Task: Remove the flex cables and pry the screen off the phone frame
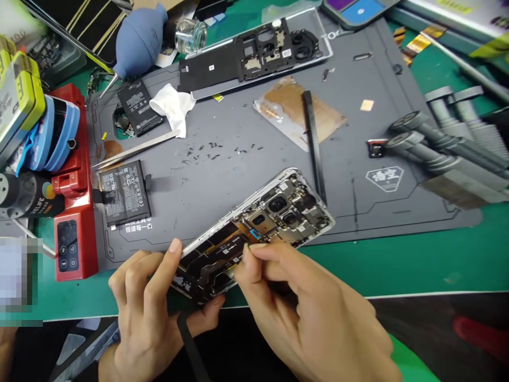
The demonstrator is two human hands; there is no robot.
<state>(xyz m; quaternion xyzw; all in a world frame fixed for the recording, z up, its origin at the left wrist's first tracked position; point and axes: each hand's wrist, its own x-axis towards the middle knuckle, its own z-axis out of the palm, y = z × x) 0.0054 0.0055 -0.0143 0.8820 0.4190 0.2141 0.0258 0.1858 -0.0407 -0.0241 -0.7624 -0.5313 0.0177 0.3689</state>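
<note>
Phone [222, 249] with its back open is lying tilted between two bare hands in the head view, near the front edge of a grey mat [222, 196] on a green table [413, 265]. Its camera end is pointing up and to the right, showing two round camera lenses, metal shields and dark ribbon cables.

The left hand [147, 307] is grasping the lower end, with a fingertip pressing on the upper long edge and the thumb reaching around the near side. The right hand [310, 307] is holding its thumb and forefinger pinched together over the middle of the phone, by the cables; whether anything is caught between them, I cannot tell.

Beyond the phone, tiny dark bits [214, 146] are lying scattered on the mat. To the left, one battery [125, 196] is resting below a pair of tweezers [137, 150], and another black battery [139, 109] is lying beside a crumpled white cloth [173, 106]. A blue air blower [139, 40] is sitting beside a glass jar [191, 36]. At the top, a clear-edged tray [326, 40] is holding black phone parts [258, 53]. A black bar [314, 143] is lying across a brown-stained sheet [282, 103].
</note>
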